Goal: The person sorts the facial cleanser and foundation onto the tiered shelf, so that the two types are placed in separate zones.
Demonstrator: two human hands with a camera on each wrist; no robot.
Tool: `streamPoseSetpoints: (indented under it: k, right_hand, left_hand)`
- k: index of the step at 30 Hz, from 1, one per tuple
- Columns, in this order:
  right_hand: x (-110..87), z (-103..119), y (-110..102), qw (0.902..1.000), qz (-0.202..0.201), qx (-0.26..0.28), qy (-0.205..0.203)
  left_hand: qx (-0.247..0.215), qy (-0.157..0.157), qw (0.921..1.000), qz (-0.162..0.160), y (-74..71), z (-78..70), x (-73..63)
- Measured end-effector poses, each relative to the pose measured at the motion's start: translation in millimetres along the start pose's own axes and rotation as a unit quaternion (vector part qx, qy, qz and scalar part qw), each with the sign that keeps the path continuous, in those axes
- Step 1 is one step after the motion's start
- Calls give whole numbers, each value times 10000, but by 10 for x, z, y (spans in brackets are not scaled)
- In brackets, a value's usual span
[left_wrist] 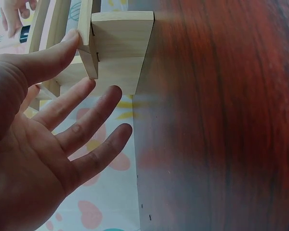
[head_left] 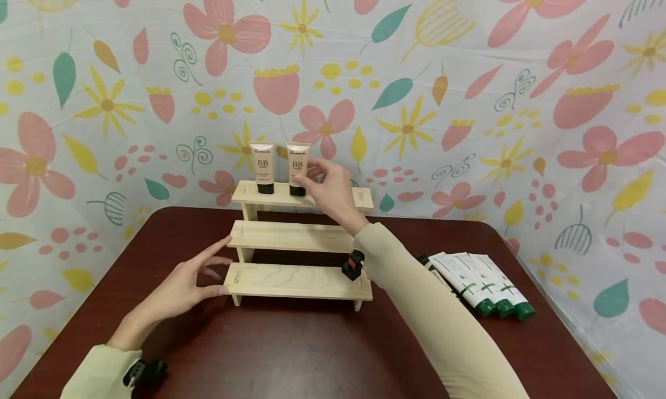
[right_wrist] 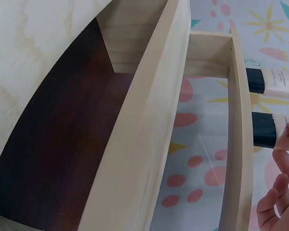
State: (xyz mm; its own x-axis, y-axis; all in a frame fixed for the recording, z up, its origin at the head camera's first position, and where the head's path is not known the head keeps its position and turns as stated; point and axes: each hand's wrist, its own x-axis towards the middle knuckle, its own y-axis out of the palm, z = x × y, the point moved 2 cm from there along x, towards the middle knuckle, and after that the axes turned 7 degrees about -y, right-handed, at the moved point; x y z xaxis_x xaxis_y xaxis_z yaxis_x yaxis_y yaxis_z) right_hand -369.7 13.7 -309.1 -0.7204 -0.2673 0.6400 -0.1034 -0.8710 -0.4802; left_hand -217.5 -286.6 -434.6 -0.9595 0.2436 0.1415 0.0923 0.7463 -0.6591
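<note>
Beige BB tube (head_left: 298,166) sits pinched in the right hand (head_left: 334,192); the left hand (head_left: 179,284), fingers spread, touches the wooden stand (head_left: 293,236).

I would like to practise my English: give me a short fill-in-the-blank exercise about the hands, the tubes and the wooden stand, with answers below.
1. The right hand holds a BB tube at the ____ tier of the wooden stand.
2. In the head view, the left hand is at the ____ end of the wooden stand.
3. The caps of the white tubes are ____.

Missing words: top; left; green.
</note>
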Motion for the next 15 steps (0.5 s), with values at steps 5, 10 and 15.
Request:
streamPoseSetpoints:
  k: [5,10,15]
  right_hand:
    - [6,11,14,9999,43,-98,60]
    - [5,-4,8,9999,68,-121,69]
    - [-4,-25,16,9999,77,-132,75]
  left_hand:
    - [-9,-16,10000,9,1,-3,-1]
    - [9,-42,10000,-7,1,-6,0]
    - [23,-51,10000,4,0,-4,-6]
